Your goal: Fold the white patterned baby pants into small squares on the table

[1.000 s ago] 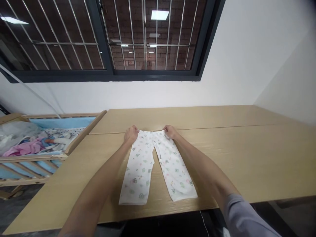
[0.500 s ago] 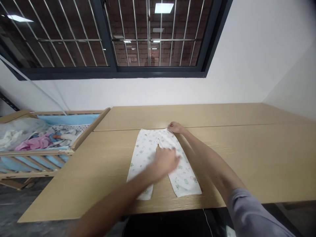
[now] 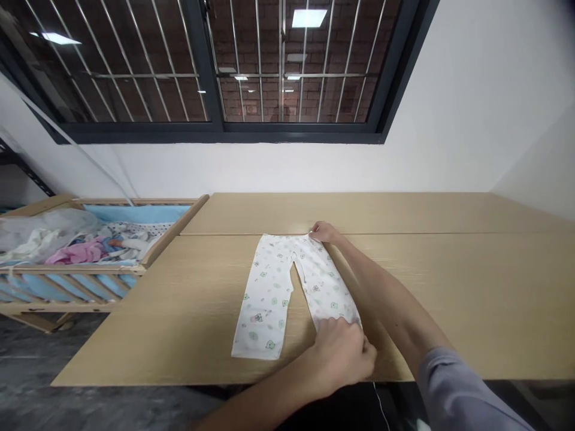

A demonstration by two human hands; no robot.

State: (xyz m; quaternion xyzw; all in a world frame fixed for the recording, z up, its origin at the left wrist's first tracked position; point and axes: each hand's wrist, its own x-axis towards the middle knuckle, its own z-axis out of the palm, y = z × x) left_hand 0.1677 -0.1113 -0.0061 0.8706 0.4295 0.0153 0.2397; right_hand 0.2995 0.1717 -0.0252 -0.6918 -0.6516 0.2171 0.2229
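Observation:
A pair of white baby pants [image 3: 265,299] with a small green and pink print lies flat on the table, waistband away from me and legs toward me. At the waistband's right corner, my right hand [image 3: 324,231] pinches the cloth between thumb and fingers. My left hand [image 3: 342,351] reaches across to the lower end of the right-hand leg, its fingers curled closed on the fabric there. It hides that leg's cuff. The left-hand leg is spread straight, with its hem near the table's front edge.
The wooden table [image 3: 449,287] has a seam along its length toward the back. On the left stands a wooden crib [image 3: 175,230] with blue lining, holding crumpled clothes [image 3: 81,250]. A barred window [image 3: 215,129] is in the white wall behind. A thin cable [image 3: 381,407] hangs below the front edge.
My left hand has moved from above the middle of the pants down and right to the right-hand leg's end. My right hand stays at the waistband corner. The view has shifted slightly left.

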